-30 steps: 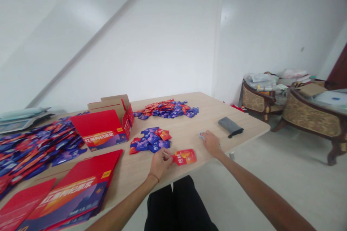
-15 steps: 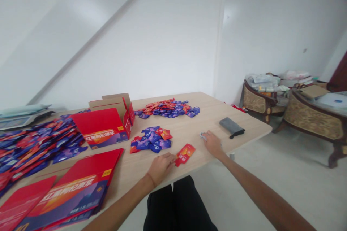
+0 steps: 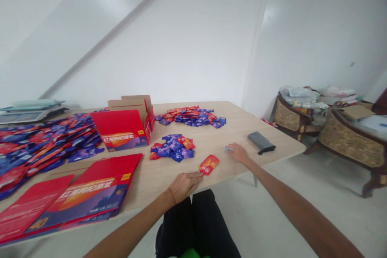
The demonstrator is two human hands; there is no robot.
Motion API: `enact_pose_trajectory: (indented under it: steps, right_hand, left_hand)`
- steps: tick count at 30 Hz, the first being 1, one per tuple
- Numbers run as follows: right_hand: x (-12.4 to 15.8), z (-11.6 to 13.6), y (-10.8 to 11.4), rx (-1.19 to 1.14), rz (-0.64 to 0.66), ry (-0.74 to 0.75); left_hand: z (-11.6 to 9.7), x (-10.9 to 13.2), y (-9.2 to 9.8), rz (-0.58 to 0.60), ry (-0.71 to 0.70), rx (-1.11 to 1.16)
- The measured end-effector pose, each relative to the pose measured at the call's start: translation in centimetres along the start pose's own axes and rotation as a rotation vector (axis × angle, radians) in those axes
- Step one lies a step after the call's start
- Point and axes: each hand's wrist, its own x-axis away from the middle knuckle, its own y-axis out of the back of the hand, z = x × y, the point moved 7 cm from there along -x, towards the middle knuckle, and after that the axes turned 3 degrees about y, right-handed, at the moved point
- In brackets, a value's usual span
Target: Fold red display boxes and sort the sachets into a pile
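Observation:
My left hand [image 3: 185,184] rests at the table's front edge, its fingertips closed on the lower corner of a red sachet [image 3: 209,165] that lies flat. To the right, my right hand [image 3: 238,153] is closed on a small pale object [image 3: 229,149], too small to name, at the tabletop. A small heap of purple and red sachets [image 3: 173,148] lies left of the single sachet. Behind it spreads a larger pile of sachets [image 3: 192,116]. A grey pouch [image 3: 260,141] is right of my right hand.
Open red boxes [image 3: 121,129] stand at the left on the table [image 3: 238,123], with flattened cartons [image 3: 87,193] in front. A big sachet pile [image 3: 51,145] covers the far left. Patterned armchairs [image 3: 350,135] stand beyond the right side.
The view has shifted slightly. My left hand has moved from beside the red sachet to its lower corner. My right hand stays near the small pale object.

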Motion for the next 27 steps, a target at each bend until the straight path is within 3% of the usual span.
enact_pose_trajectory:
  steps: [4,7,11,15,20,27]
  right_hand:
    - [0.3,2.3,2.8,-0.038,-0.134,0.004]
    - [2.1,6.8,4.2,-0.092,-0.202,0.148]
    - [5.5,13.6,3.2,-0.018,-0.011,0.408]
    - [8.2,17.6,1.2,0.031,0.090,0.551]
    - [8.1,17.5,-0.6,0.032,0.141,0.556]
    - [5.8,15.3,-1.0,0.084,0.141,0.547]
  left_hand:
    - [0.0,0.0,-0.2,0.013,-0.002,-0.017]
    - [-0.1,0.0,-0.1,0.012,-0.005,-0.030]
    - [-0.4,-0.1,0.2,-0.001,-0.015,-0.062]
    - [-0.7,-0.3,0.3,-0.028,-0.037,-0.130]
    - [-0.4,-0.2,-0.3,-0.027,-0.023,-0.132]
    - [0.2,0.2,-1.0,-0.038,-0.037,-0.136]
